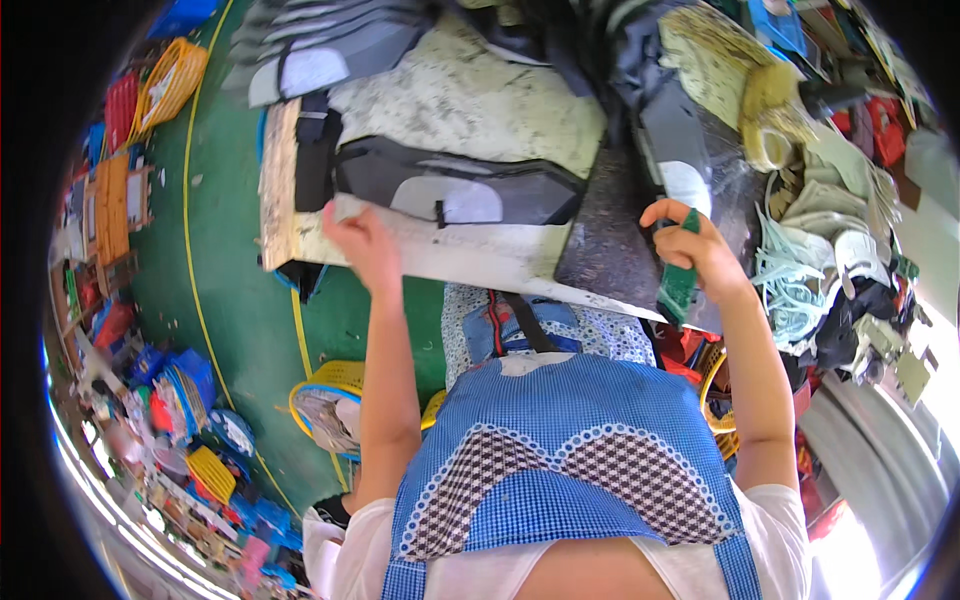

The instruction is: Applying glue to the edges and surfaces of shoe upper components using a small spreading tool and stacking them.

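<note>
A dark grey fabric piece with a pale rounded patch (450,200) lies flat on the white worktable (480,248) in front of me. My left hand (368,248) is by the piece's left end, fingers bent and slightly blurred; whether they pinch its edge is unclear. Just above that hand, a black strip (316,155) lies along the board's wooden edge. Over a dark flat sheet (615,225) at the right, my right hand (700,255) is closed around a flat green-wrapped tool (677,292). The tool's working end is hidden. Another grey piece with a pale patch (685,180) sits just beyond this hand.
Stacked grey pieces (340,60) lie at the far left of the table. A thick yellowish roll (768,115) stands at the far right, near a heap of pale cords (785,275). A yellow basket (335,385) is on the green floor at left.
</note>
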`<state>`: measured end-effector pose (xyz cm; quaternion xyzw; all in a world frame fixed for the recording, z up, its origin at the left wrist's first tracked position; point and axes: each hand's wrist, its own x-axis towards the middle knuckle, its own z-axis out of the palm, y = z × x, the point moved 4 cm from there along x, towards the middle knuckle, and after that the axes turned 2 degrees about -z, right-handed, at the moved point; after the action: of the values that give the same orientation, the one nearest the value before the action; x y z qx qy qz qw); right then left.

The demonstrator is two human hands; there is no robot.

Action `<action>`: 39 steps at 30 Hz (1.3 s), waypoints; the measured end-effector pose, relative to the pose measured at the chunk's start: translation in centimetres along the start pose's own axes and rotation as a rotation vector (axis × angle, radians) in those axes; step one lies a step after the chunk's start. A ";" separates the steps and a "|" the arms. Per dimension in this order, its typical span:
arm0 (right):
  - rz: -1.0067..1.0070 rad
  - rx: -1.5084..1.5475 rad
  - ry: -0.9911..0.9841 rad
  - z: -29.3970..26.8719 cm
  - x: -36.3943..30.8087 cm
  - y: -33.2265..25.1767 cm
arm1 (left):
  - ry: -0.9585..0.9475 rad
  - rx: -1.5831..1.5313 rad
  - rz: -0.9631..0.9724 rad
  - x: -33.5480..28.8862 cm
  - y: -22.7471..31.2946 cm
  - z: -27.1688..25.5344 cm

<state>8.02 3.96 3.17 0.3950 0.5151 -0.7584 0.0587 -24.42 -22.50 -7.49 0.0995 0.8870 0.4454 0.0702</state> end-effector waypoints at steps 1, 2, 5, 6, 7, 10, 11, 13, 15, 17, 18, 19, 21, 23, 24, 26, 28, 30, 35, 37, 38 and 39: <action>-0.004 0.265 0.019 -1.1 -1.3 0.1 | 0.041 -0.031 0.014 -0.7 1.6 -0.8; -0.029 0.319 0.057 -2.3 -2.3 0.3 | 0.085 -0.077 0.158 -1.5 3.2 -0.2; -0.086 0.353 0.142 -4.3 -4.6 0.7 | -0.248 -0.022 0.632 -5.6 9.6 4.3; -0.131 0.357 0.178 -4.9 -5.2 1.0 | -0.335 0.118 0.879 -7.2 11.2 5.9; -0.173 0.366 0.206 -5.7 -5.7 1.4 | -0.325 0.200 0.878 -8.0 11.1 7.1; -0.224 0.398 0.295 -8.2 -8.0 2.6 | -0.298 0.338 0.867 -8.8 9.9 8.8; -0.248 0.420 0.324 -8.9 -8.6 3.1 | -0.283 0.384 0.849 -8.8 9.7 8.9; -0.268 0.450 0.351 -10.1 -9.9 3.7 | -0.270 0.393 0.848 -8.9 10.0 9.3; -0.287 0.479 0.376 -11.1 -10.4 4.2 | -0.254 0.402 0.846 -8.7 9.9 9.6; -0.280 0.519 0.385 -11.7 -10.4 4.5 | -0.264 0.431 0.873 -8.6 9.6 9.9; -0.279 0.524 0.388 -11.9 -10.4 4.7 | -0.261 0.436 0.872 -8.4 9.8 10.0; -0.279 0.524 0.384 -12.0 -10.3 4.6 | -0.277 0.456 0.914 -8.4 10.0 10.3; -0.308 0.508 0.391 -12.0 -10.2 4.3 | -0.290 0.478 0.955 -8.2 10.3 10.5; -0.318 0.489 0.382 -12.2 -10.0 4.4 | -0.364 0.701 1.092 -8.4 10.3 11.1; -0.329 0.472 0.376 -12.4 -9.8 4.4 | -0.360 0.704 1.092 -8.2 10.3 11.1; -0.342 0.468 0.364 -12.5 -9.6 4.2 | -0.388 0.822 1.177 -8.2 10.1 11.3; -0.352 0.468 0.350 -12.5 -9.6 4.1 | -0.401 0.839 1.143 -7.8 9.9 11.0; -0.327 0.518 0.375 -13.1 -10.2 4.1 | -0.421 0.848 1.114 -7.7 10.4 10.4; -0.351 0.552 0.486 -16.3 -12.3 5.8 | -0.302 0.494 0.879 -8.7 14.1 5.6; -0.355 0.742 0.703 -18.2 -11.7 7.0 | -0.527 0.394 0.801 -12.1 13.0 4.2; -0.424 0.740 0.680 -19.6 -11.1 7.6 | -0.734 0.301 0.617 -14.4 11.4 3.4; -0.492 0.736 0.656 -21.1 -10.7 7.5 | -0.946 0.319 0.491 -17.0 8.8 2.4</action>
<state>30.40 14.57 1.41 0.4733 0.2843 -0.7168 -0.4259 -6.37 -19.59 -1.24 0.5019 0.7660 0.2155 0.3389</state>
